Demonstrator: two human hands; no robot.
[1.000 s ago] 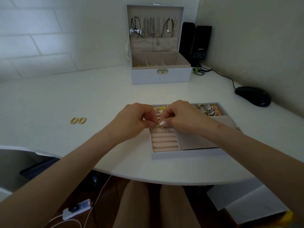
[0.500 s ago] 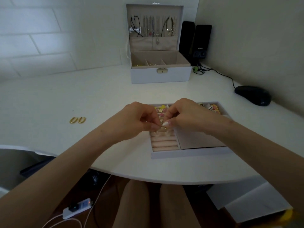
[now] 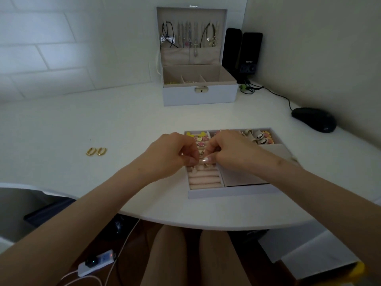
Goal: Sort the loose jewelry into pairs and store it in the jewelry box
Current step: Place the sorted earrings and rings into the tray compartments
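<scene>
- Under the table edge I see a power strip [image 3: 97, 263] on the floor beside my operator's knees; it plays no part in the task.
- The tray [image 3: 226, 194] sits on the table [image 3: 61, 124] straight ahead. Its left section holds pink rolls [image 3: 204, 180], with slots running left to right. The nearest rolls are bare.
- The left hand [image 3: 173, 153] and right hand [image 3: 233, 149] meet just above the rolls. Both have curled fingers, with the tips pinching a small gold piece [image 3: 206, 165] between them.
- That piece sits right at the fingertips, over the roll just beyond the bare ones. I judge the coming move is a short push straight down into a slot.
- I think it is a ring or a stud, but it is too small and too covered by the fingers to say.
- The hands hide the middle rolls. Beyond them, coloured pieces fill the far rolls and the tray's back compartments. The right forearm cuts off the tray's right side.
- A pair of gold hoops [image 3: 96, 151] lies on the table well to the left of the tray. They lie side by side, with their long axes pointing away from me. The left hand is the nearer one for them.
- The box [image 3: 200, 96] stands open at the back, with necklaces hanging in its lid. I cannot make out what is in its compartments.
- A mouse [image 3: 313, 119] and speakers [image 3: 242, 52] are at far right.
</scene>
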